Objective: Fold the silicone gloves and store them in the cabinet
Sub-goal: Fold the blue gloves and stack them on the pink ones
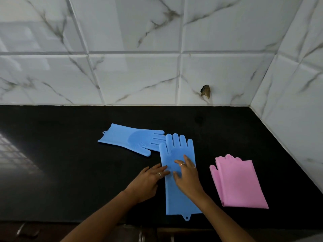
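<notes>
A blue silicone glove [180,198] lies flat and lengthwise on the black counter [61,154], fingers pointing to the wall, cuff loop at the front edge. My right hand [187,175] rests palm down on its middle with fingers spread. My left hand [148,180] touches the glove's left edge with its fingertips. A second blue glove [129,138] lies flat behind and to the left, its fingertips tucked under the first glove's fingers. Pink gloves [239,182], folded over, lie to the right.
White marble-pattern tiles [139,75] rise behind the counter and along its right side, forming a corner at the back right. A dark hole [205,91] breaks one tile. Below the counter's front edge, cabinet fronts with metal handles [26,231] show dimly.
</notes>
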The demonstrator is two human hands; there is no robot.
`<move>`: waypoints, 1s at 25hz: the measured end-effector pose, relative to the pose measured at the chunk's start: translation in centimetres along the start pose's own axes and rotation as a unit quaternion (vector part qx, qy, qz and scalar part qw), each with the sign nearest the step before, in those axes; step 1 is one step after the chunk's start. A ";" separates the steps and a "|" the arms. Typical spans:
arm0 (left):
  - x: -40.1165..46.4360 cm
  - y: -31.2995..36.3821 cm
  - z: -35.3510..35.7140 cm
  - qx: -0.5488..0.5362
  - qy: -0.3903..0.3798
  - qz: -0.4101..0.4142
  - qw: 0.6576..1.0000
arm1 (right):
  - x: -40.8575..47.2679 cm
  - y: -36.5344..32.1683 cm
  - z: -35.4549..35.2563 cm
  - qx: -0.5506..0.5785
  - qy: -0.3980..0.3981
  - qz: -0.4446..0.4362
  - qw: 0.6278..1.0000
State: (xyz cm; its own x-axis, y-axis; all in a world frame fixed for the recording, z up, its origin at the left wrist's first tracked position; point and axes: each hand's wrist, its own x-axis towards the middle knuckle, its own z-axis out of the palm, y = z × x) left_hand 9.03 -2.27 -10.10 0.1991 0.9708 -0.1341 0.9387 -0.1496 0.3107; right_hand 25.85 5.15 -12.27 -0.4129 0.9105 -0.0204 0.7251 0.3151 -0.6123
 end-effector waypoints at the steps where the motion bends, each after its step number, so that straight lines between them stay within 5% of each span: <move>1: 0.0 -0.3 -0.6 -0.047 0.045 -0.035 0.997 | 0.5 -0.5 0.3 -0.016 0.002 -0.016 1.000; 5: 0.3 -2.8 -3.2 -0.242 0.179 -0.220 0.928 | 3.1 -1.7 1.2 -0.097 0.015 -0.039 0.994; 9: 1.0 -7.3 -5.6 -0.282 0.203 -0.338 0.875 | 5.1 -1.5 2.3 -0.182 0.010 -0.019 0.983; 19: 5.4 -14.8 -7.6 -0.173 0.084 -0.485 0.853 | 8.7 -3.9 4.9 -0.191 0.004 -0.050 0.980; 25: 6.3 -19.1 -7.8 -0.100 0.070 -0.505 0.855 | 9.0 -3.4 5.9 -0.231 0.031 -0.057 0.971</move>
State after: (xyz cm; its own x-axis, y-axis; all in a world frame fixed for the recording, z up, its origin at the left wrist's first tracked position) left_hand -9.85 8.21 -9.53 -0.7324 0.6015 -0.3191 0.5432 0.7987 0.2588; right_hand 16.42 10.72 -15.06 -0.4816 0.8724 0.0835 0.8520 0.4884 -0.1886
